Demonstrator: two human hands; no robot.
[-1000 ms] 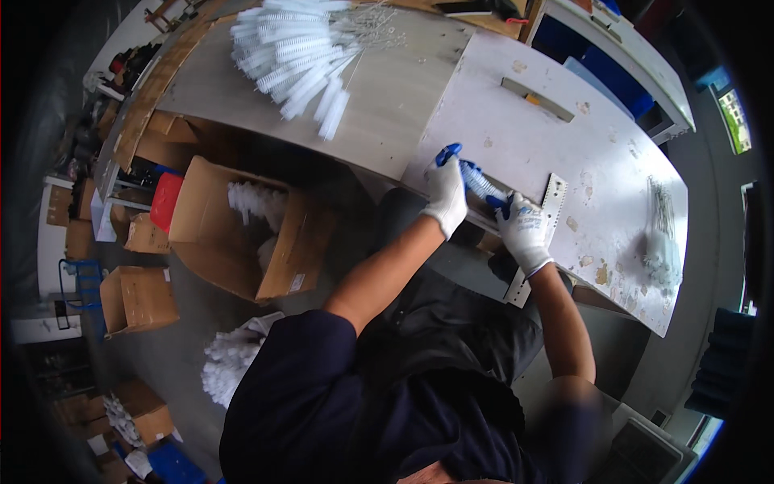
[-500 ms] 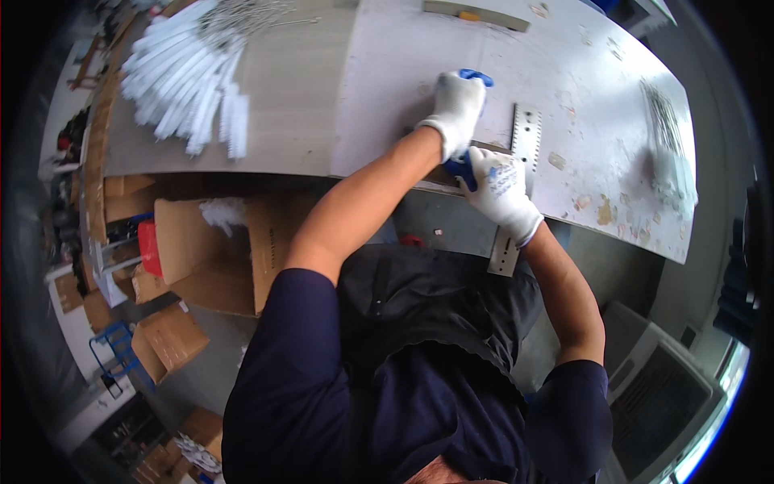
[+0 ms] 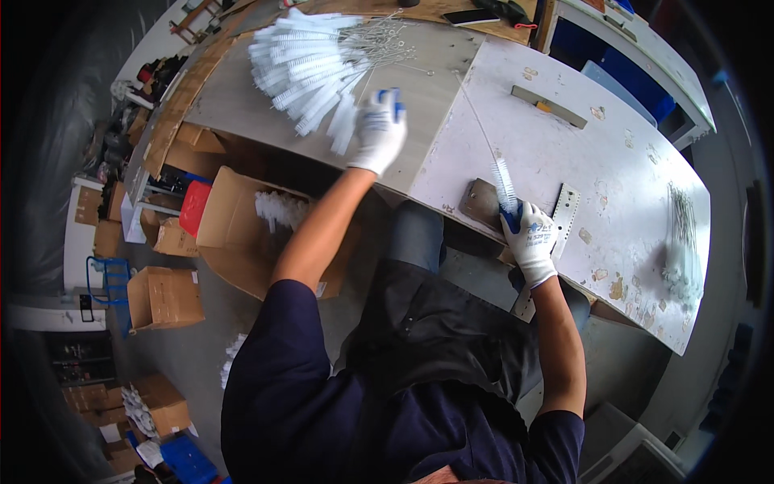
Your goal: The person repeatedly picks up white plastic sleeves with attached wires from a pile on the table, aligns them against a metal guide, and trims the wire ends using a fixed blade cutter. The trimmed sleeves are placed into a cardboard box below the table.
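My right hand (image 3: 530, 235), in a white glove with blue coating, is closed on a tube brush (image 3: 504, 184) with white bristles. The brush's thin wire stem slants away across the table. Beside it lies a dark metal block (image 3: 481, 202) at the table's near edge, and a perforated metal strip (image 3: 567, 211) runs past the hand. My left hand (image 3: 382, 133), gloved alike and somewhat blurred, is over the table just right of a fanned pile of white tube brushes (image 3: 302, 68). Its fingers look partly bent and apart, with nothing visible in them.
A metal bar (image 3: 550, 107) lies farther back on the worn table (image 3: 459, 133). Another bunch of brushes (image 3: 682, 242) rests at the right end. Below the table's left part stands an open cardboard box (image 3: 234, 234) with white pieces inside. A dark phone (image 3: 471, 17) lies at the back.
My left hand has moved left, from beside my right hand to near the brush pile. A brush now shows in my right hand. The view has turned leftward.
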